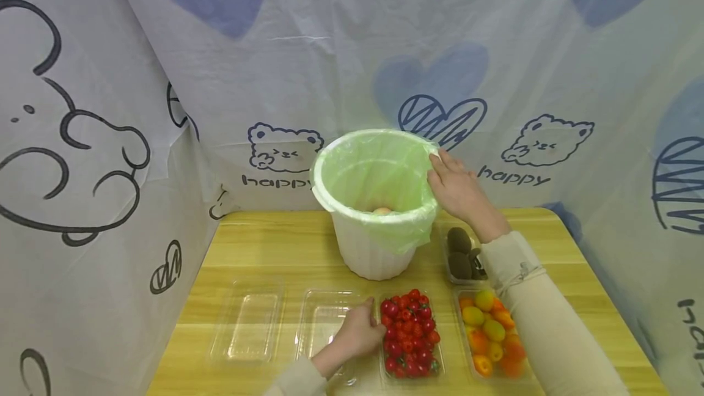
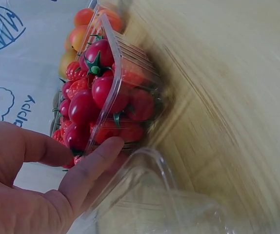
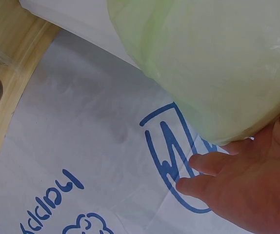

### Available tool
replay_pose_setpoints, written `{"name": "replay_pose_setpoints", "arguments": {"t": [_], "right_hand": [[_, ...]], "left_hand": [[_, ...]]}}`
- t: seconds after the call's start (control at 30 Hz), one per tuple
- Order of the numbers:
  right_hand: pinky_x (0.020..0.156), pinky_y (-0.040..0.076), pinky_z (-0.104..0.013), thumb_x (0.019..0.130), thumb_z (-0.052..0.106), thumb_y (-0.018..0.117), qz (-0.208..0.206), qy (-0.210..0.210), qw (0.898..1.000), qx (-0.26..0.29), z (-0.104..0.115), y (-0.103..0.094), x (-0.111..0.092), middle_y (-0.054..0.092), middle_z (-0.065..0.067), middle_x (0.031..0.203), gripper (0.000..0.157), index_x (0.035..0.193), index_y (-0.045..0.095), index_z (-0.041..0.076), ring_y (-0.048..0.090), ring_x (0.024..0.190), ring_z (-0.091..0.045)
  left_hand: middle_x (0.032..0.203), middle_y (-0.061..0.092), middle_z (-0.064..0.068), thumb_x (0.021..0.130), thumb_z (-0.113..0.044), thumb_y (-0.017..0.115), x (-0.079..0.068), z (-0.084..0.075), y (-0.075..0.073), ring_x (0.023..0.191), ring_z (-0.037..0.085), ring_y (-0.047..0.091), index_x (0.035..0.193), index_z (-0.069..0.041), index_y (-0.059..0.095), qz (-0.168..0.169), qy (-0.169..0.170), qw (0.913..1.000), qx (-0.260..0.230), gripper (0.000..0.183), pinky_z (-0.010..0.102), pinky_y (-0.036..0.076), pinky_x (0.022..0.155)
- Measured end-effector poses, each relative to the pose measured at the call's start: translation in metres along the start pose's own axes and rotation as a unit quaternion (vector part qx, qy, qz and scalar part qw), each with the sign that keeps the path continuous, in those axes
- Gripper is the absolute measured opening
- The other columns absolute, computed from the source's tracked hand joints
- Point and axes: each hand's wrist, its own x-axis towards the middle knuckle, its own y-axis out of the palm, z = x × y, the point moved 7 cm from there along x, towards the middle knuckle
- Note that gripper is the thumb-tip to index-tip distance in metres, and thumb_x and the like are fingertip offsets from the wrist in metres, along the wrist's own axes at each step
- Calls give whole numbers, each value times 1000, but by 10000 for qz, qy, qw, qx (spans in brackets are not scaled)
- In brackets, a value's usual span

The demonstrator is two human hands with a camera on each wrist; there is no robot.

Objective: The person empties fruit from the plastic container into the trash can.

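My left hand (image 1: 359, 330) grips the near-left edge of a clear plastic box of small red fruit (image 1: 408, 335). In the left wrist view, thumb and finger straddle its wall, with cherry tomatoes (image 2: 83, 107) and bumpy red berries inside. My right hand (image 1: 459, 188) holds the right rim of a white bin (image 1: 370, 249), with a light green bag (image 1: 374, 170) lining it. In the right wrist view the fingers (image 3: 203, 185) lie outside the bag and the thumb is mostly hidden. A pale round fruit (image 1: 382, 210) shows inside the bin.
Two clear plastic boxes (image 1: 250, 322) without fruit stand at the left, one partly under my left arm. Right of the tomatoes is a box of orange and yellow fruit (image 1: 489, 329). Behind it sits a box of dark brown fruit (image 1: 459, 255). Printed cloth (image 1: 341, 78) surrounds the wooden table (image 1: 297, 249).
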Motion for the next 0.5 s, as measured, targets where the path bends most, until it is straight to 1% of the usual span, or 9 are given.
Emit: {"name": "replay_pose_setpoints", "arguments": {"t": [0.1,0.23,0.4,0.5], "right_hand": [[128,0,-74,112,42,11,1,-18,10000,1,0,0,0,1,-16,178,67,169,15,8,4,159,-56],[127,0,-75,112,40,12,-20,-35,10000,17,0,-1,0,2,-17,177,66,169,16,7,4,159,-57],[127,0,-75,112,39,13,-19,-32,10000,39,0,-1,0,2,-17,177,65,169,16,7,5,159,-57],[127,0,-75,112,40,13,-18,-36,10000,43,0,-1,0,2,-17,177,66,169,16,7,5,159,-56]], "left_hand": [[52,44,-8,86,4,65,1,-1,1,41,6,36,153,23,29,-112,11,9997,202,79,16,34,37],[55,46,-6,84,6,65,1,0,2,43,7,39,154,22,28,-204,-25,9996,167,81,16,35,38],[60,51,-1,84,8,64,-2,4,6,44,9,49,158,18,24,-151,-249,9995,-115,84,23,48,39],[59,52,0,85,7,64,-2,5,8,42,9,50,158,18,24,-144,-323,9993,-84,84,26,52,39]]}}
